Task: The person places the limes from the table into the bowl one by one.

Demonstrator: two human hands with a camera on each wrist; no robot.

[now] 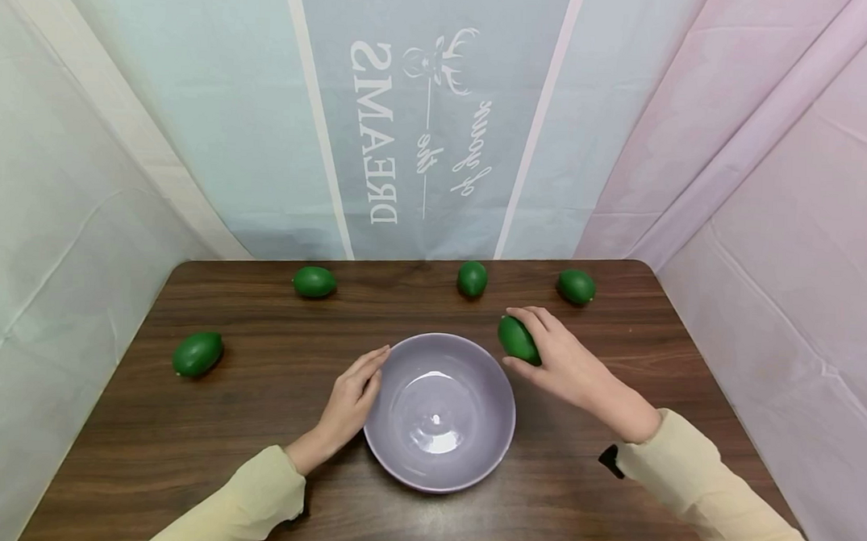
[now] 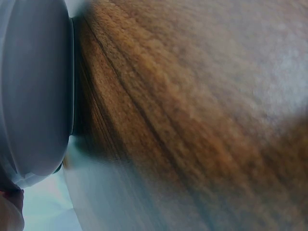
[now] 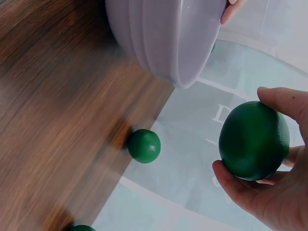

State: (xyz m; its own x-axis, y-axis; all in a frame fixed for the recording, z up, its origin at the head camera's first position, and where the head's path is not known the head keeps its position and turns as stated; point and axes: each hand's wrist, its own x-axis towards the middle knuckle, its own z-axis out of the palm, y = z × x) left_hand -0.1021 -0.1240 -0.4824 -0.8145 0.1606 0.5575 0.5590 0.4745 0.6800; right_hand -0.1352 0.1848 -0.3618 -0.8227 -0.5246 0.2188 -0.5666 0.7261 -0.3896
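A lavender bowl (image 1: 438,416) stands upright on the wooden table, with nothing in it. My left hand (image 1: 351,400) rests against the bowl's left rim, its fingers fairly straight; in the left wrist view only a fingertip (image 2: 10,211) shows beside the bowl (image 2: 36,91). To the right of the bowl, my right hand (image 1: 556,361) holds a green lime (image 1: 519,340) between thumb and fingers. In the right wrist view the lime (image 3: 254,140) is gripped above the table, apart from the bowl (image 3: 159,38).
Several other limes lie on the dark wooden table (image 1: 265,457): one at the left (image 1: 197,354), one at the back left (image 1: 313,281), one at the back middle (image 1: 472,279) and one at the back right (image 1: 576,286). A printed cloth (image 1: 432,125) hangs behind the table.
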